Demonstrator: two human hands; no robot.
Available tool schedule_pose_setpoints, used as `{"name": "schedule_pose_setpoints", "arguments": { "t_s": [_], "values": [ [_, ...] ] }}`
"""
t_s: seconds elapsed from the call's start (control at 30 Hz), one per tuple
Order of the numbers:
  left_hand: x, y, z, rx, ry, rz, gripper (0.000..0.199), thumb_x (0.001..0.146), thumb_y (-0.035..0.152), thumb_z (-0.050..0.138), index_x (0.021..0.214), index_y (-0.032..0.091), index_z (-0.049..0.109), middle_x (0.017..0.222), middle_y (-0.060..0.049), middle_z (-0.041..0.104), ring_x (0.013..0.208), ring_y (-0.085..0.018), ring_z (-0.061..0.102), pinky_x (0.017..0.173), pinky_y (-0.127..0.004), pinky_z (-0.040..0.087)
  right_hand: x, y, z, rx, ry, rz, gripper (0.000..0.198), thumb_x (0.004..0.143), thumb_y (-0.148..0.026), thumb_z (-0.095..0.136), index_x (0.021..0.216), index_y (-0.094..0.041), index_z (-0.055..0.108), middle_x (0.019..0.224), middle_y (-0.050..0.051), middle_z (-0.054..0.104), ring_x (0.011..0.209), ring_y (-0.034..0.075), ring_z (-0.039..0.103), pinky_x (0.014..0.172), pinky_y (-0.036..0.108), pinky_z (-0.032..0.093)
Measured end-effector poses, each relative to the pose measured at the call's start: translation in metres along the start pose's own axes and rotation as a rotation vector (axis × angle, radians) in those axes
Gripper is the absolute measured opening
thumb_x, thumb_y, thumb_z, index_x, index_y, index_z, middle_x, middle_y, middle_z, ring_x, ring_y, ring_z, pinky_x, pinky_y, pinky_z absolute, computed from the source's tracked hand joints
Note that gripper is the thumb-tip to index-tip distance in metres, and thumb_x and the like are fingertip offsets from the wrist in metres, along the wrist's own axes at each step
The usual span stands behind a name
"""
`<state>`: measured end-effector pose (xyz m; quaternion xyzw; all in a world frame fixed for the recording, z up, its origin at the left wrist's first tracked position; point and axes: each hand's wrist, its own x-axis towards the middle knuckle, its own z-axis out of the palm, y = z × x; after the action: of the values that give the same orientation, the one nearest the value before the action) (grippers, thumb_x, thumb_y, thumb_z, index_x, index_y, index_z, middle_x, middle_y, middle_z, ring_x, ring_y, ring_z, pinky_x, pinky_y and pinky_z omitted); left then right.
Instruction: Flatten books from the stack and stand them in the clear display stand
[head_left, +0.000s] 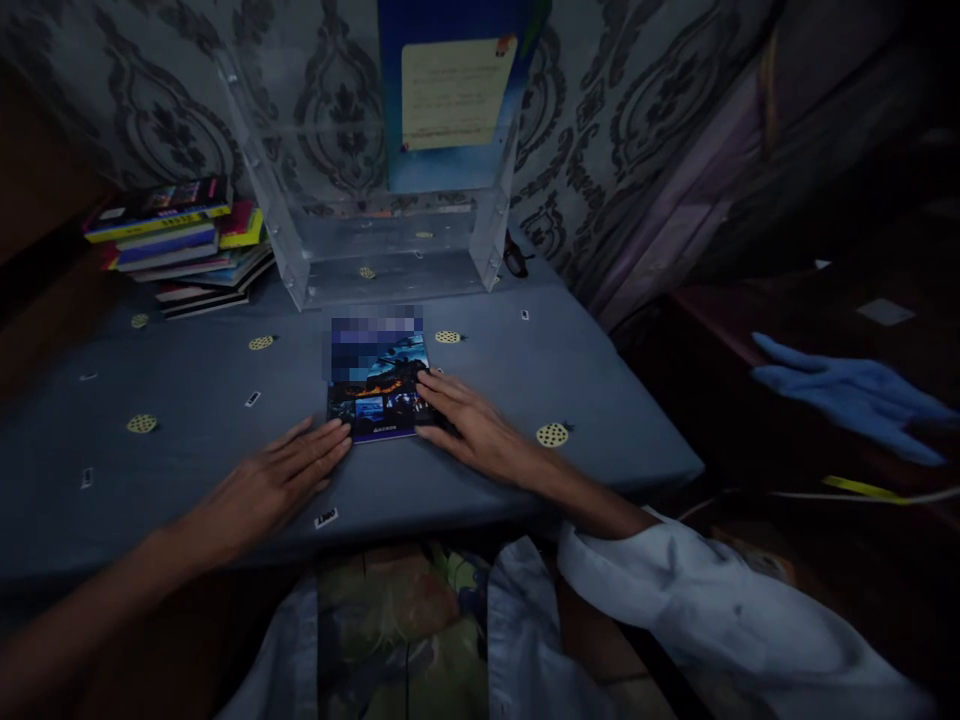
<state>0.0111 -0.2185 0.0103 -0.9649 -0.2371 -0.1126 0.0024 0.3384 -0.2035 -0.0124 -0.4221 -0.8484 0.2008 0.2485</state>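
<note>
A book with a dark blue, pictured cover lies flat on the cloth-covered table, its upper part blurred out. My left hand rests at its lower left corner, fingers stretched out and touching the edge. On the other side, my right hand lies with extended fingers on the book's right edge. Just behind the book stands a clear plastic rack. Upright in the rack, toward its right side, is a large blue book with a cream text panel.
An uneven stack of books sits at the table's back left. Dark glasses lie behind the rack's right foot. A blue glove rests on a dark surface at right. The blue tablecloth ends near my lap.
</note>
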Motion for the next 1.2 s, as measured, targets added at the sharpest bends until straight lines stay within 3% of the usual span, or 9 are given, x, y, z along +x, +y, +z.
{"name": "schedule_pose_setpoints", "arguments": {
  "t_s": [0.2,0.33,0.47,0.6,0.7,0.87,1.03,1.13,1.2],
  "values": [
    [0.038,0.003,-0.002,-0.269,-0.198,0.006,0.051,0.105,0.02,0.037,0.155,0.026,0.037,0.159,-0.006,0.039,0.148,-0.023,0.036,0.125,-0.045,0.027,0.001,0.002,0.001,0.103,0.068,0.015,0.053,0.106,-0.044,0.034,0.145,-0.012,0.052,0.154,0.016,0.046,0.148,0.025,0.035,0.122,0.053,0.032],
    [0.078,0.016,0.011,-0.341,-0.179,0.068,0.048,0.103,0.014,0.037,0.149,0.022,0.046,0.157,-0.009,0.043,0.148,-0.023,0.036,0.124,-0.044,0.027,0.001,0.002,0.003,0.125,0.084,0.027,0.053,0.106,-0.042,0.033,0.145,-0.011,0.051,0.154,0.016,0.046,0.149,0.024,0.035,0.122,0.053,0.032],
    [0.115,0.032,0.02,-0.284,-0.133,0.083,0.034,0.102,0.025,0.047,0.13,0.014,0.061,0.133,-0.017,0.065,0.134,-0.028,0.054,0.118,-0.046,0.037,0.0,-0.002,0.0,0.14,0.087,0.056,0.055,0.106,-0.045,0.032,0.145,-0.012,0.051,0.154,0.015,0.047,0.148,0.023,0.037,0.122,0.049,0.032],
    [0.121,0.026,0.013,-0.272,-0.122,0.083,0.037,0.104,0.034,0.044,0.136,0.02,0.058,0.136,-0.011,0.063,0.132,-0.025,0.056,0.116,-0.043,0.041,0.001,-0.001,-0.01,0.154,0.05,0.067,0.053,0.106,-0.045,0.032,0.145,-0.013,0.051,0.154,0.015,0.048,0.146,0.023,0.04,0.121,0.047,0.034],
    [0.104,-0.003,0.011,-0.234,0.013,-0.125,0.043,0.106,0.038,0.036,0.145,0.023,0.049,0.15,-0.01,0.053,0.139,-0.024,0.05,0.117,-0.045,0.039,0.01,0.007,-0.017,0.125,0.039,0.082,0.05,0.105,-0.04,0.04,0.144,-0.011,0.05,0.153,0.017,0.047,0.144,0.025,0.043,0.119,0.048,0.036],
    [0.076,-0.057,0.027,-0.148,0.181,-0.661,0.058,0.098,0.053,0.043,0.141,0.016,0.05,0.147,-0.019,0.054,0.141,-0.039,0.045,0.114,-0.062,0.036,0.04,0.017,-0.018,-0.019,0.076,0.128,0.039,0.095,-0.022,0.057,0.133,-0.011,0.06,0.13,0.016,0.065,0.127,0.029,0.056,0.112,0.051,0.043],
    [0.084,-0.071,0.034,-0.734,0.379,-0.791,0.068,0.085,0.061,0.059,0.138,0.019,0.053,0.146,-0.017,0.055,0.14,-0.035,0.048,0.117,-0.051,0.037,0.053,0.015,-0.01,-0.045,0.131,0.218,0.042,0.088,-0.019,0.064,0.13,-0.015,0.064,0.121,0.015,0.066,0.119,0.031,0.06,0.105,0.05,0.048],
    [0.097,-0.064,0.028,-1.177,0.546,-0.96,0.072,0.072,0.057,0.076,0.131,0.021,0.056,0.141,-0.015,0.06,0.132,-0.035,0.056,0.106,-0.047,0.049,0.048,0.016,-0.008,0.067,0.163,0.278,0.044,0.086,-0.018,0.064,0.129,-0.019,0.065,0.119,0.013,0.067,0.108,0.028,0.065,0.096,0.045,0.054],
    [0.105,-0.056,0.021,-1.402,0.551,-1.032,0.069,0.064,0.05,0.085,0.121,0.02,0.062,0.131,-0.015,0.067,0.124,-0.036,0.062,0.098,-0.044,0.055,0.044,0.021,-0.006,0.162,0.207,0.301,0.047,0.084,-0.017,0.064,0.13,-0.021,0.064,0.117,0.011,0.067,0.094,0.024,0.068,0.086,0.04,0.058]
  ]
}}
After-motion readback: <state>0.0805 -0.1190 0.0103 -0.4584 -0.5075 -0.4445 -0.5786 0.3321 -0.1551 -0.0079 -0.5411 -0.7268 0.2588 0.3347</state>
